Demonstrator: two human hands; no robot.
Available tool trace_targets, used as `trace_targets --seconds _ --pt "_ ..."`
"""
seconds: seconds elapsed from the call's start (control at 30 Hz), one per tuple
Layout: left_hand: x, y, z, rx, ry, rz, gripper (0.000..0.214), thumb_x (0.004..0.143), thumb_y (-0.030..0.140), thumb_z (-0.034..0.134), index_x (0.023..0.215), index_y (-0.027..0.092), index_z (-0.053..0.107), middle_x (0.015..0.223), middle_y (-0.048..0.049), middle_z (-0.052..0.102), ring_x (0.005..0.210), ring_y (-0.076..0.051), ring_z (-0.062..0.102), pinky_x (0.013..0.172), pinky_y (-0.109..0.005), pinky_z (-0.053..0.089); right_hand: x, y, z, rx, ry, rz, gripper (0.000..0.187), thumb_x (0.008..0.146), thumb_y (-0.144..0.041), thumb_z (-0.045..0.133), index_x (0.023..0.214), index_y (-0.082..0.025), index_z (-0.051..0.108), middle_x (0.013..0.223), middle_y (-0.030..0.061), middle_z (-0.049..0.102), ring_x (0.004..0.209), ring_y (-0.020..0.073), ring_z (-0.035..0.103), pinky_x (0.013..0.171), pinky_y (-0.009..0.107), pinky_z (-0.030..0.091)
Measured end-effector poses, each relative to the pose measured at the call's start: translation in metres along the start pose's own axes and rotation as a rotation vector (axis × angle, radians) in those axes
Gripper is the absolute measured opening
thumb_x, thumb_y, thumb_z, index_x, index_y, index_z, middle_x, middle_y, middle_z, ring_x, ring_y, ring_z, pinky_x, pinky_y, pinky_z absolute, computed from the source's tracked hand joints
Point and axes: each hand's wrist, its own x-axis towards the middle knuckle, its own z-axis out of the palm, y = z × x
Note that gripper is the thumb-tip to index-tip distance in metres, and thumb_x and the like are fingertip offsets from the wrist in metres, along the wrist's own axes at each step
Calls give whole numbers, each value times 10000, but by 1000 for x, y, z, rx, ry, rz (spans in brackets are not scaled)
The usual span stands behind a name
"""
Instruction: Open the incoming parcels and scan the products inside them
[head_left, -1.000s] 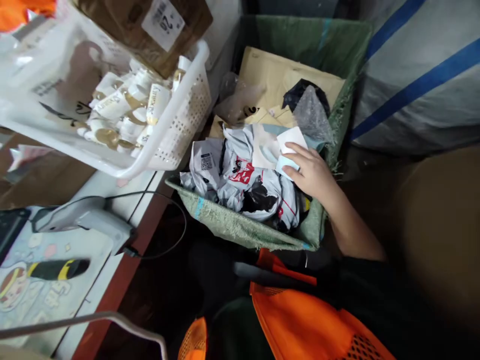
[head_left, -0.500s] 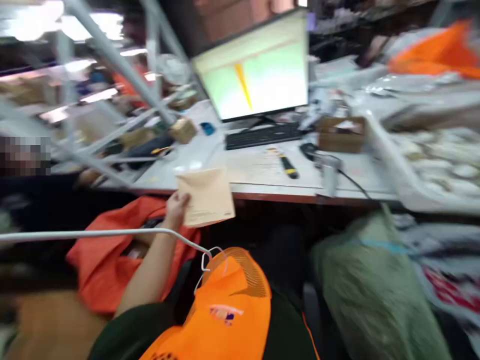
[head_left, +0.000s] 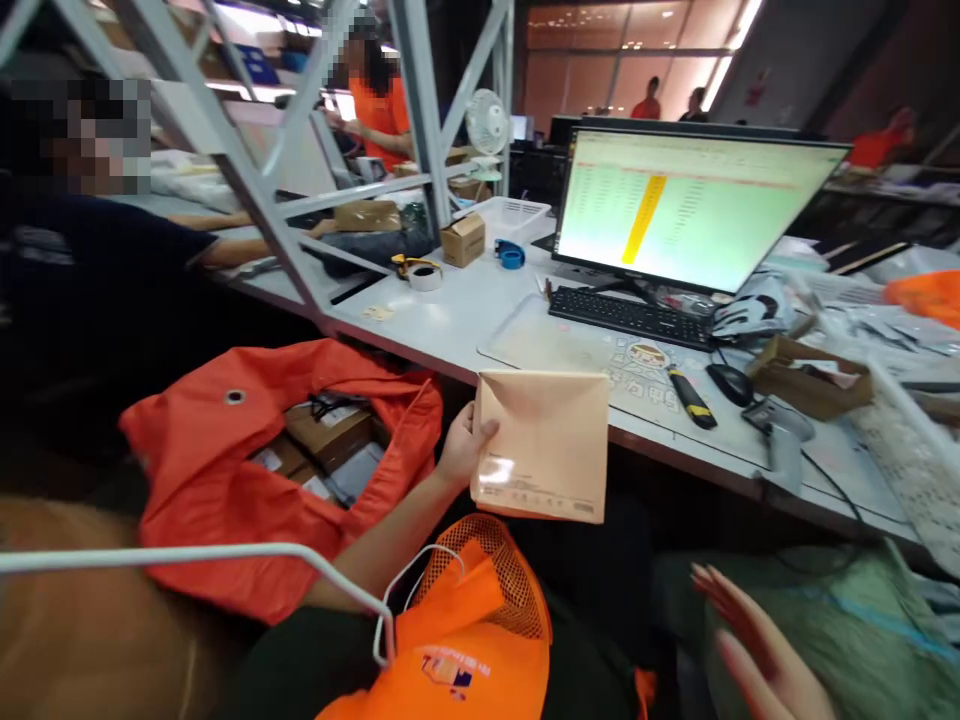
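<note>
My left hand point(head_left: 465, 448) is closed on the left edge of a flat beige box point(head_left: 544, 450) with small print along its lower part, held upright before the desk's front edge. Lower right, my right hand point(head_left: 761, 645) holds nothing, its fingers stretched and thumb apart, in front of a green plastic sack point(head_left: 862, 640). Left of my left forearm an orange-red bag point(head_left: 217, 480) gapes, with brown cartons point(head_left: 330, 440) inside. A black and yellow box cutter point(head_left: 691, 398) lies on the desk beyond the beige box.
On the desk point(head_left: 450, 320) stand a monitor point(head_left: 690, 210), a keyboard point(head_left: 630, 315), a mouse point(head_left: 729, 383), a scanner point(head_left: 784, 440) and a small carton point(head_left: 463, 240). Grey metal struts point(head_left: 247, 210) rise at left. A co-worker in dark clothes point(head_left: 97, 270) sits beyond them.
The view has turned left, so the desk appears further right. My left hand still holds the beige box, now nearer the middle. My right hand has come into view at lower right.
</note>
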Motion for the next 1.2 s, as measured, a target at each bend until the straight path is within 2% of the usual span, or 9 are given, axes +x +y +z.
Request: trace_targets --seconds 0.17,0.3,0.4,0.53,0.6,0.73,0.87,1.0,1.2 --pt "0 -13 28 -56 -202 -175 683 632 569 953 1048 170 586 961 -70 733 796 -216 708 712 -311 592 35 -7 100 238 -140 121 778 778 -643 796 1459 -317 604 1458 138 640 1313 386 635 1149 602 482" --pt "14 -17 27 -88 -220 -235 680 664 571 933 1097 169 598 1003 -92 749 823 -236 727 730 -318 585 54 -18 136 356 -32 162 703 765 -658 812 1336 -269 685 1393 121 690 1316 377 630 1167 545 473" --pt "27 -22 14 -108 -303 -302 753 662 581 932 1206 155 634 1088 -133 764 896 -275 749 786 -350 603 62 -21 143 403 20 167 675 791 -659 791 1323 -256 686 1367 112 705 1311 372 629 1172 533 468" --pt "33 -29 -3 -94 -606 -489 784 626 517 976 1231 106 692 1135 -196 767 1040 -356 748 908 -431 613 80 -23 152 433 37 165 658 842 -642 758 1357 -246 655 1397 105 687 1335 353 611 1195 520 443" --pt "33 -31 -9 -98 -674 -553 752 677 481 956 1271 100 697 1189 -217 753 1102 -381 734 938 -460 608 91 -24 157 421 21 155 644 848 -637 756 1348 -243 658 1409 103 680 1345 347 604 1197 505 442" --pt "37 -29 -14 -128 -596 -551 658 755 409 912 1303 109 705 1265 -218 732 1193 -388 704 1056 -495 555 111 -26 164 413 -60 127 597 834 -619 778 1300 -259 681 1404 92 684 1348 342 604 1179 487 461" --pt "48 -26 -11 -135 -550 -527 579 719 407 929 1177 93 762 1213 -218 752 1237 -415 678 1133 -546 496 127 -19 163 457 -83 170 647 789 -604 823 1315 -262 664 1407 88 682 1345 338 604 1171 492 463" --pt "63 -24 -3 -95 -519 -531 580 688 425 943 1135 95 773 1139 -208 776 1180 -414 706 1118 -551 507 142 -15 159 500 -139 231 681 763 -612 837 1304 -238 658 1341 99 715 1145 322 701 979 448 581" --pt "91 -24 23 162 -687 -520 669 677 552 934 1144 103 767 1192 -202 762 1156 -404 714 1116 -547 511 145 -19 141 568 -24 247 563 757 -581 858 1166 -221 714 1101 80 784 884 251 730 826 370 605"
